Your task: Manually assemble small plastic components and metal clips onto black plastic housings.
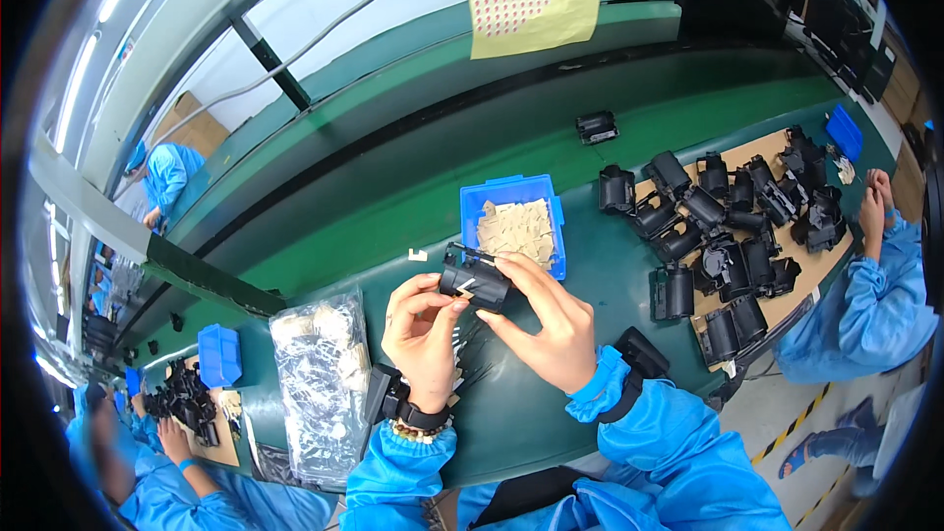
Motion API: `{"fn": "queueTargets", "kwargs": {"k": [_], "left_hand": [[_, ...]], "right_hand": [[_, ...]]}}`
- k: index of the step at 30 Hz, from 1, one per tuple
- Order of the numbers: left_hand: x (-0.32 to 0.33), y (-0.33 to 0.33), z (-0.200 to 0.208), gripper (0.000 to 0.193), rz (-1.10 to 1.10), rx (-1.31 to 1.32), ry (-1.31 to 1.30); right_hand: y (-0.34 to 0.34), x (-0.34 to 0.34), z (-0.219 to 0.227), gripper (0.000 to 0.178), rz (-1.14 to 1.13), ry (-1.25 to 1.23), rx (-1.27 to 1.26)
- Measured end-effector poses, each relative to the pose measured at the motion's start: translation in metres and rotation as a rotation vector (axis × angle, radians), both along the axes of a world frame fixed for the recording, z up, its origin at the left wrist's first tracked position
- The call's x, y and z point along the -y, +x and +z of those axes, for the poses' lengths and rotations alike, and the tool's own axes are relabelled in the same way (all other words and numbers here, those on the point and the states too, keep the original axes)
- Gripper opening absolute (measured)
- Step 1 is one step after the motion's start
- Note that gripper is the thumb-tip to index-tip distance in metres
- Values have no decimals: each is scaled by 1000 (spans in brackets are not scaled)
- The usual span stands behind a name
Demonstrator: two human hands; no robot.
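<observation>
A black moulded plastic part (489, 287) with a rounded body is held up between my two hands over the green bench. My left hand (425, 339) has its thumb and fingers closed at the part's left end, where a small pale strip shows on the black surface. On the other side, my right hand (553, 327) grips the part, fingers along its upper edge and thumb beneath. Just behind it stands a blue bin (470, 199) with many small cream-coloured pieces (516, 228) inside. One loose cream piece (418, 256) lies on the bench left of the bin.
Many similar black parts crowd a cardboard sheet (777, 280) at right; one (596, 127) sits apart farther back. A clear plastic bag (320, 383) lies at left near a blue bin (219, 356). Co-workers in blue sleeves sit on both sides. Yellow paper (531, 0) hangs above.
</observation>
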State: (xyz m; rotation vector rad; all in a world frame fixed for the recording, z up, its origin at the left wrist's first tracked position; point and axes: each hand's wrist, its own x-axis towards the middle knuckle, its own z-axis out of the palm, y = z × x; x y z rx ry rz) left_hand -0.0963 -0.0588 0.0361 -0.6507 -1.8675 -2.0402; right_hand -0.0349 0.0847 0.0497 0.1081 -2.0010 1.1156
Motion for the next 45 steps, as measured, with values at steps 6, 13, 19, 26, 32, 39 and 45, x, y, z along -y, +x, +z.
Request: {"fn": "queueTargets", "kwargs": {"k": [6,13,19,26,32,39,45], "left_hand": [[-11,-2,22,11,83,-241,-395],[-36,-13,31,8,-163,-12,-205],[-57,-35,38,34,-176,-86,-364],[-59,-19,43,41,-274,-20,-108],[-45,-14,38,37,-185,50,68],[-33,2,33,19,-80,112,230],[8,-16,21,29,-213,82,-12]], "right_hand": [[1,-11,6,50,-80,34,-72],[-8,-42,6,53,-284,-181,-80],[-4,-51,10,54,-237,-422,-74],[-3,-37,8,54,-119,-356,-98],[-2,-21,7,53,-112,-309,-115],[0,-10,6,52,-31,-267,-80],[0,-10,5,54,58,-218,3]]}}
